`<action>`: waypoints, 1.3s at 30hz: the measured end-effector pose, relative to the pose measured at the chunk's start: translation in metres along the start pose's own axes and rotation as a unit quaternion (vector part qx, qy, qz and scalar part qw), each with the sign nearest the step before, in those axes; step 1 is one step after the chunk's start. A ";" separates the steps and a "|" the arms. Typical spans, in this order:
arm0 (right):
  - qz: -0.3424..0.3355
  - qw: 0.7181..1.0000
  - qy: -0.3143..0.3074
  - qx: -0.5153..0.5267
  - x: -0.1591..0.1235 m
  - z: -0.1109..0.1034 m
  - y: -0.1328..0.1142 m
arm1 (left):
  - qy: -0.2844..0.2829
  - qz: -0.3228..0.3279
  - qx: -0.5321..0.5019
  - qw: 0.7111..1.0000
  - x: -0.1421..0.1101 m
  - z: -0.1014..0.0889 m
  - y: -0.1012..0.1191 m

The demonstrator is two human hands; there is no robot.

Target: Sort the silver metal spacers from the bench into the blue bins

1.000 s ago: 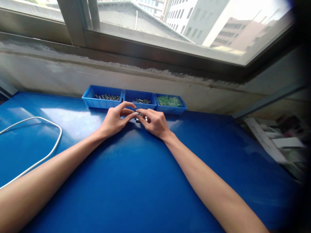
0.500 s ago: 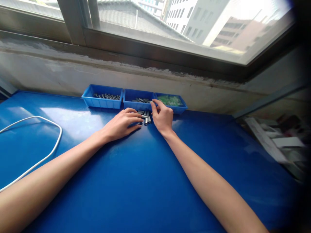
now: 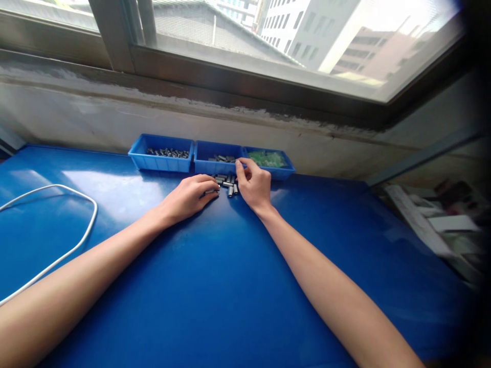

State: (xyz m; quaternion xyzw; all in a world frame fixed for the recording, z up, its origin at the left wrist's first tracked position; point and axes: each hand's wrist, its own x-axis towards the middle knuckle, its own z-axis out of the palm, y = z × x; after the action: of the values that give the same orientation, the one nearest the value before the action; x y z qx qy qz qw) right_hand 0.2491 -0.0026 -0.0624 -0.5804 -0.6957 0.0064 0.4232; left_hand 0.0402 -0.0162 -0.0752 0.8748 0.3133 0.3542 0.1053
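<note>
Small grey metal cylinders (image 3: 230,190) lie in a loose pile on the blue table, in front of the middle blue bin (image 3: 215,167). At the pile's left side, my left hand (image 3: 192,195) is closed, thumb and fingers around one small metal cylinder (image 3: 211,191), partly hidden by them. My right hand (image 3: 256,185) is just right of the pile, by the front right corner of the middle bin. Its thumb and forefinger are pinched together; what they hold, if anything, is too small to make out. More metal cylinders (image 3: 224,159) lie inside that bin.
The left blue bin (image 3: 161,163) holds many small shiny metal pieces. In the right blue bin (image 3: 282,173) lie green-tinted clear pieces. A white cable (image 3: 94,207) loops across the table's left side. Behind stand a wall and window frame (image 3: 230,76). Blurred clutter (image 3: 456,225) sits beyond the right edge.
The left hand has drawn slightly left and its spread fingers have closed around a metal cylinder. The right hand has shifted a little left and down, still pinched.
</note>
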 end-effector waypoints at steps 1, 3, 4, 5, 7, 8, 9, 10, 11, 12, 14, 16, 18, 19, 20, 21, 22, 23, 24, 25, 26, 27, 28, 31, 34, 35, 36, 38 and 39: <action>-0.001 1.000 0.000 0.001 0.000 0.000 0.000 | 0.008 0.002 0.002 1.000 -0.001 0.000 0.000; -0.003 1.000 0.001 0.001 0.000 0.000 -0.001 | 0.036 -0.001 0.003 0.999 -0.002 0.000 -0.001; -0.004 1.000 0.002 0.001 0.000 -0.001 -0.001 | 0.057 -0.007 0.002 0.998 -0.002 0.000 -0.001; -0.006 1.000 0.004 0.002 -0.001 -0.001 -0.001 | 0.078 -0.016 0.001 0.997 -0.002 0.000 -0.001; -0.012 1.000 0.006 0.005 -0.001 -0.001 -0.001 | 0.111 -0.035 -0.001 0.993 -0.001 -0.001 -0.002; -0.016 1.000 0.007 0.006 -0.001 -0.001 -0.001 | 0.118 -0.042 -0.002 0.992 -0.001 -0.001 -0.002; -0.019 1.000 0.007 0.007 -0.001 -0.001 -0.001 | 0.121 -0.045 -0.005 0.992 0.000 -0.002 -0.001; -0.021 1.000 0.007 0.009 -0.001 -0.001 -0.001 | 0.119 -0.045 -0.009 0.992 0.001 -0.003 -0.001; -0.023 1.000 0.008 0.012 -0.001 -0.001 -0.001 | 0.117 -0.044 -0.015 0.992 0.002 -0.004 0.000; -0.024 1.000 0.009 0.014 -0.001 -0.001 -0.001 | 0.115 -0.045 -0.021 0.992 0.003 -0.005 0.001; -0.025 0.999 0.011 0.018 -0.001 -0.001 -0.001 | 0.108 -0.061 -0.034 0.992 0.004 -0.006 0.003; -0.027 0.999 0.013 0.020 -0.001 0.000 0.000 | 0.104 -0.089 -0.044 0.990 0.004 -0.007 0.004; -0.033 0.999 0.017 0.024 -0.001 0.000 0.001 | 0.110 -0.102 -0.048 0.987 0.004 -0.008 0.005; -0.037 0.999 0.019 0.028 -0.001 0.001 0.001 | 0.116 -0.098 -0.046 0.987 0.004 -0.008 0.005; -0.042 0.998 0.019 0.031 -0.001 0.001 0.001 | 0.122 -0.089 -0.043 0.988 0.003 -0.008 0.005; -0.047 0.998 0.018 0.035 -0.002 0.001 0.001 | 0.124 -0.080 -0.041 0.988 0.003 -0.008 0.005; -0.053 0.998 0.014 0.038 -0.002 0.002 0.001 | 0.127 -0.073 -0.038 0.988 0.003 -0.008 0.004; -0.061 0.997 0.009 0.041 -0.002 0.002 0.001 | 0.132 -0.069 -0.036 0.988 0.003 -0.008 0.004; -0.072 0.996 0.004 0.044 -0.003 0.002 0.001 | 0.138 -0.070 -0.037 0.987 0.003 -0.008 0.004; -0.087 0.995 -0.002 0.047 -0.004 0.002 0.001 | 0.143 -0.075 -0.039 0.986 0.003 -0.008 0.004; -0.106 0.993 -0.008 0.050 -0.005 0.002 0.000 | 0.144 -0.083 -0.047 0.985 0.003 -0.009 0.005; -0.127 0.990 -0.017 0.053 -0.006 0.001 -0.001 | 0.140 -0.093 -0.059 0.984 0.003 -0.009 0.006; -0.149 0.987 -0.027 0.055 -0.007 0.001 -0.002 | 0.130 -0.102 -0.073 0.983 0.003 -0.010 0.008; -0.214 0.974 -0.060 0.035 -0.010 -0.001 -0.005 | 0.092 -0.123 -0.109 0.982 0.002 -0.012 0.012; -0.275 0.958 -0.075 0.002 -0.011 -0.002 -0.006 | 0.070 -0.119 -0.104 0.985 0.001 -0.013 0.014; -0.292 0.953 -0.077 -0.005 -0.011 -0.002 -0.006 | 0.064 -0.113 -0.099 0.987 0.001 -0.013 0.014; -0.304 0.949 -0.080 -0.009 -0.011 -0.002 -0.005 | 0.059 -0.106 -0.095 0.988 0.001 -0.013 0.014; -0.318 0.944 -0.087 -0.013 -0.011 -0.002 -0.004 | 0.055 -0.094 -0.089 0.990 0.001 -0.012 0.012; -0.319 0.943 -0.090 -0.014 -0.011 -0.002 -0.004 | 0.054 -0.090 -0.088 0.991 0.001 -0.012 0.011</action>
State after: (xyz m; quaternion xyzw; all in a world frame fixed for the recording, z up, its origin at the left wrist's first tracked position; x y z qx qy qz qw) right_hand 0.2465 -0.0137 -0.0655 -0.3305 -0.8798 -0.0862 0.3306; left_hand 0.0378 -0.0247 -0.0614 0.8100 0.3635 0.4161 0.1965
